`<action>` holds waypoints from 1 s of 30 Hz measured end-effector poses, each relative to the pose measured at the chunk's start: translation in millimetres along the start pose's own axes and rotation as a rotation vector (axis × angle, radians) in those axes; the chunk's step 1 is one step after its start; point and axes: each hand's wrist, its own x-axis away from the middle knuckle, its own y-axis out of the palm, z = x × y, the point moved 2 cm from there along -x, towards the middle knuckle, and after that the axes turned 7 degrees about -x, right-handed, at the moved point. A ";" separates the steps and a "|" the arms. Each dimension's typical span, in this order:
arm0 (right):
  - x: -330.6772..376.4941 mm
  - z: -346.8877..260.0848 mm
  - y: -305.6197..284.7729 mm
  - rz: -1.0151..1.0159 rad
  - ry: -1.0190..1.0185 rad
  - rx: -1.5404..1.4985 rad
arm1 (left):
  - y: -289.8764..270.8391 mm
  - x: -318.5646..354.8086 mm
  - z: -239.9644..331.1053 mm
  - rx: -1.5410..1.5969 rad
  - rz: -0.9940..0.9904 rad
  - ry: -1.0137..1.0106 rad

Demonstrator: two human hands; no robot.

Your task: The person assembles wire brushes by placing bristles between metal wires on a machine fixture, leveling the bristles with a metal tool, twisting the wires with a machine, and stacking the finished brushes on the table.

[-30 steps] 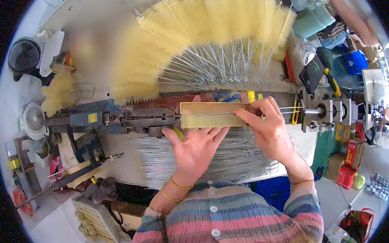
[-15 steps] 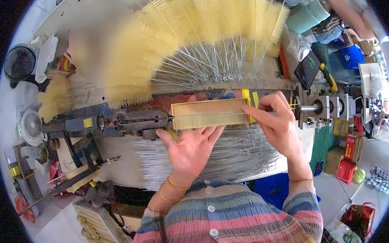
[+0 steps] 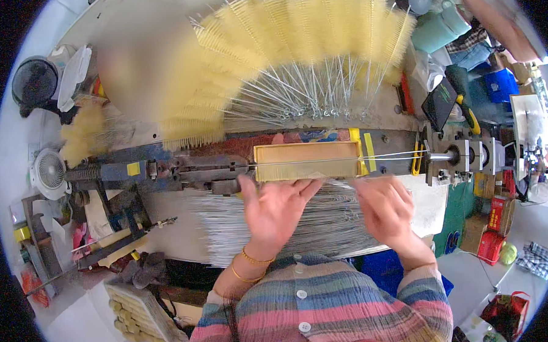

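Note:
A shallow tan tray (image 3: 307, 151) lies lengthwise on the bench, with pale yellow bristles (image 3: 311, 172) along its near half. A thin steel wire (image 3: 402, 154) runs over the tray, from the dark clamp (image 3: 207, 171) at its left to the metal spindle (image 3: 440, 156) at the right. My left hand (image 3: 279, 210) is palm up with fingers stretched out, at the tray's near edge; its fingertips are partly hidden there. Just below the tray's right end is my right hand (image 3: 385, 206), curled and smeared by motion, above loose wires. Whether it holds anything does not show.
Finished yellow wire brushes (image 3: 317, 28) fan out across the far bench. A thick bundle of cut wires (image 3: 276, 223) lies between the tray and my body. A small fan (image 3: 49, 171) stands at left. Yellow-handled pliers (image 3: 469, 116) and a green jug (image 3: 442, 28) are at far right.
My right hand has come away from the tray's right end and moved down toward my body. My left hand stays at the near edge. The whole view has shifted slightly.

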 end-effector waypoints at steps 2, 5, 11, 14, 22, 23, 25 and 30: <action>17.9 -12.3 -18.3 -0.024 0.132 0.052 | -5.2 -4.9 2.7 -0.097 0.053 0.016; 21.5 -17.8 -19.4 -0.122 0.218 0.076 | -7.9 -13.4 3.4 -0.247 0.135 0.045; 13.9 -26.9 -2.5 -0.344 0.243 0.290 | -7.5 -14.8 1.9 -0.424 0.210 0.093; 11.8 -21.2 -3.6 -0.318 0.270 0.368 | -9.6 -14.5 1.4 -0.492 0.222 0.026; 26.7 -15.5 -35.2 0.172 0.313 -0.029 | -31.0 -8.4 -11.8 -0.506 0.095 -0.131; 27.3 -13.3 -29.6 0.175 0.300 -0.132 | -42.5 -6.4 -17.0 -0.433 0.091 -0.187; 27.2 -9.6 -14.9 0.146 0.344 -0.246 | -51.1 -12.3 -30.3 -0.318 -0.001 -0.163; 44.5 6.0 36.9 -0.010 0.665 -0.505 | -32.6 34.4 -2.0 -1.018 -0.067 -0.401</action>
